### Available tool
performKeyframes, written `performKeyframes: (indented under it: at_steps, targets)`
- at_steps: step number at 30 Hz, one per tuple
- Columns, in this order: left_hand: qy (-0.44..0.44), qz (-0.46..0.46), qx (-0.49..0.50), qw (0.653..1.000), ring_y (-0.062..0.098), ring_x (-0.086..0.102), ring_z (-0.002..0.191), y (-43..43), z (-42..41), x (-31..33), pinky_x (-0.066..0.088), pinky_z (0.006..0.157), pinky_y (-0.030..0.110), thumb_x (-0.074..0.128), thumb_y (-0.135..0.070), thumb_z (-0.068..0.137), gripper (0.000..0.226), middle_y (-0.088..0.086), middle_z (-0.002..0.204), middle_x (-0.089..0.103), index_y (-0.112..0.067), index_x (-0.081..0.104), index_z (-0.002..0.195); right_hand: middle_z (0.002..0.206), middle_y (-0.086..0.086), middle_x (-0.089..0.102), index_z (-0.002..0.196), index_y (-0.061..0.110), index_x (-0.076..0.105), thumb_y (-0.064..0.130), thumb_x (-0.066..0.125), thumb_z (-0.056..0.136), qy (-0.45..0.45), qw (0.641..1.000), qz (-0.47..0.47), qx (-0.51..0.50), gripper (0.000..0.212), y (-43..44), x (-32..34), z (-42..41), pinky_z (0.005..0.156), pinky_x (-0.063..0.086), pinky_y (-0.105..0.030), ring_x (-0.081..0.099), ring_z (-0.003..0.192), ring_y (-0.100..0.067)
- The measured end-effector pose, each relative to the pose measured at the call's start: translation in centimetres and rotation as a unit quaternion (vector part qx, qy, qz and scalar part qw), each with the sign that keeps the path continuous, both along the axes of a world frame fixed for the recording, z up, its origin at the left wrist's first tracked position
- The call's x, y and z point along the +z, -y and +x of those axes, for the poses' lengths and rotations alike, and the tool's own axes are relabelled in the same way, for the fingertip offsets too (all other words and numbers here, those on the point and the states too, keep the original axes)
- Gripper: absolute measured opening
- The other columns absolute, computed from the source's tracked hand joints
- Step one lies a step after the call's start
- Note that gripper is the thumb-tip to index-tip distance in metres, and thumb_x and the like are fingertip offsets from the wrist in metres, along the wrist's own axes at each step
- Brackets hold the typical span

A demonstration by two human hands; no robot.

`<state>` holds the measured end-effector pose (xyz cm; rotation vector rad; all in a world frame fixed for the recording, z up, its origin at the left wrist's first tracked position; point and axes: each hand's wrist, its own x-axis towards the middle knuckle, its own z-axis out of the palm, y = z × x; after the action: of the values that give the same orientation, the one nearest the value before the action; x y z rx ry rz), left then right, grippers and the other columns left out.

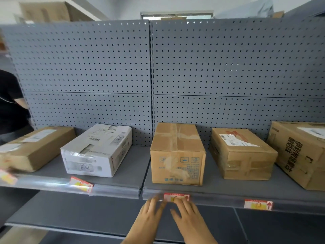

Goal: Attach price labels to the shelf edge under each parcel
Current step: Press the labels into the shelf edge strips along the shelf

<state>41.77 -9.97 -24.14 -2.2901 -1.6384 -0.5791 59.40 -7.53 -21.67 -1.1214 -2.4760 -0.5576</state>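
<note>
Several parcels stand on a grey shelf (219, 186). A tall brown box (177, 155) is in the middle. Under it, a red-and-yellow price label (173, 196) sits in the clear strip on the shelf edge (211, 197). My left hand (151, 213) reaches up with straight fingers to the strip just left of that label. Fingertips of my right hand (186, 214) press on the label's lower part. Other labels sit under the white box (81, 184), under the right brown box (258, 204) and at the far left (7, 176).
A white carton (98, 150), a flat brown parcel (33, 147), a taped brown box (242, 154) and a large printed box (302, 152) share the shelf. A grey pegboard (158, 67) backs it. A person in black (10, 106) stands at the left. A lower shelf (88, 213) lies below.
</note>
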Motion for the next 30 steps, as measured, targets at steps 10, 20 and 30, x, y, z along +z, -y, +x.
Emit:
performKeyframes:
  at_steps: [10,20,30]
  targets:
    - [0.049,0.037,0.072,0.996,0.014,0.048,0.086,2.3,-11.0,3.6,0.036,0.075,0.027,0.047,-0.014,0.06,0.047,-0.006,0.102,0.047,-0.025,0.051,0.105,0.079,0.01,0.06,0.073,0.03,0.065,0.013,0.079,0.034,-0.121,0.983,-0.109,0.087,0.044,0.2,2.3,-10.6,0.054,0.048,-0.02,0.061,0.069,-0.012]
    - [0.115,-0.011,0.138,0.984,0.028,0.062,0.079,2.1,-29.6,8.2,0.055,0.061,0.039,0.073,0.003,0.068,0.036,0.006,0.096,0.065,-0.016,0.067,0.098,0.087,0.01,0.062,0.089,0.025,0.069,0.01,0.074,0.07,-0.229,0.952,-0.195,0.052,0.025,1.4,4.1,-26.9,0.066,0.051,-0.022,0.062,0.083,-0.01]
    - [0.08,-0.078,0.05,0.993,0.015,0.055,0.058,0.2,-32.0,7.8,0.038,0.041,0.022,0.076,0.003,0.06,0.03,-0.005,0.067,0.058,-0.022,0.061,0.063,0.107,0.004,0.058,0.106,0.02,0.064,0.015,0.053,0.091,-0.228,0.949,-0.21,-0.064,0.019,1.7,4.4,-32.0,0.08,0.046,-0.027,0.054,0.099,-0.014]
